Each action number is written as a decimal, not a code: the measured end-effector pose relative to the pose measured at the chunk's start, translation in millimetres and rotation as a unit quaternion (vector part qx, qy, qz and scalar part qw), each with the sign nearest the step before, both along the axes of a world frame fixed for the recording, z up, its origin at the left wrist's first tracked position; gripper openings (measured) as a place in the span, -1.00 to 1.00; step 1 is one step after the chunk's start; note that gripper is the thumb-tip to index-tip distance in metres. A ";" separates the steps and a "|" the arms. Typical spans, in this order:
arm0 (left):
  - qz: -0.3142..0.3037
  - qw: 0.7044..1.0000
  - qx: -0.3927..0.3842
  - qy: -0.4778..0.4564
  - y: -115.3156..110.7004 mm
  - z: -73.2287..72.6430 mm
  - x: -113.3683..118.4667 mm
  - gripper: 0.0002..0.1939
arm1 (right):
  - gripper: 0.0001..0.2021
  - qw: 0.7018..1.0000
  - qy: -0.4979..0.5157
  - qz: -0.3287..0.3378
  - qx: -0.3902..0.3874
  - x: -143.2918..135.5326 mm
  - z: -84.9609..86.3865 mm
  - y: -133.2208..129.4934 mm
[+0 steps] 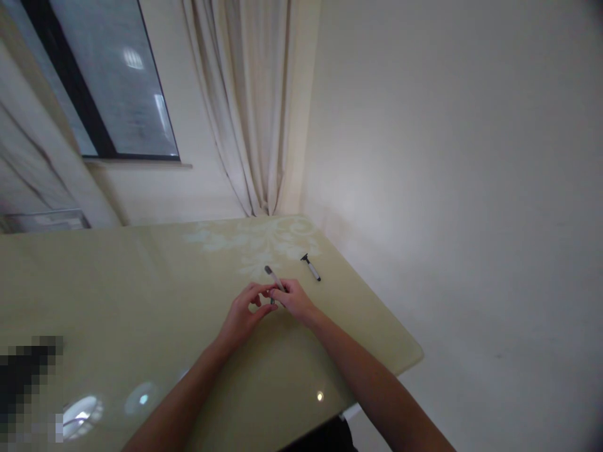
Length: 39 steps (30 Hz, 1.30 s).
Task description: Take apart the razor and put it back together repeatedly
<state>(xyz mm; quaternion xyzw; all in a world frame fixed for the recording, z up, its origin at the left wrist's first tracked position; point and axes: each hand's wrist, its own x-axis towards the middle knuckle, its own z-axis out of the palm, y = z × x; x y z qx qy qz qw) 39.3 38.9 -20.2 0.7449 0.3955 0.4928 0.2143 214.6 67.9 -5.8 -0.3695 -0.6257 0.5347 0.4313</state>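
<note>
My right hand [296, 298] is closed around a slim razor [274, 277] with a pale handle, whose dark end points up and away to the left. The lower part of the razor is hidden by my fingers. Touching it from the left is my left hand [245, 312], its thumb and forefinger curled around a small dark piece [272, 301] at the razor's lower end. Whether that piece is the razor's head is too small to tell. Beyond my right hand, a second razor [311, 269] with a black head and a pale handle lies on the table.
The glossy pale table [141, 282] has a white floral pattern near its far corner. A wall [447, 188] runs along its right side. Curtains [254, 107] and a window [117, 75] stand behind. A blurred dark shape [23, 376] is at the left edge.
</note>
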 end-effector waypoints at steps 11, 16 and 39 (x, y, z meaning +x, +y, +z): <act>0.042 0.998 -0.019 -0.049 3.5 2.3 -5.4 -0.66 | -0.48 0.998 -0.042 -0.004 0.050 11.5 6.1 1.9; 0.085 0.990 -0.040 -0.103 7.2 2.2 -9.9 -0.65 | -0.46 0.980 -0.101 -0.058 0.161 22.2 9.3 4.2; 0.094 0.990 -0.030 -0.096 10.5 3.2 -14.8 -0.65 | -0.57 0.945 -0.229 -0.022 0.233 26.4 15.1 -1.0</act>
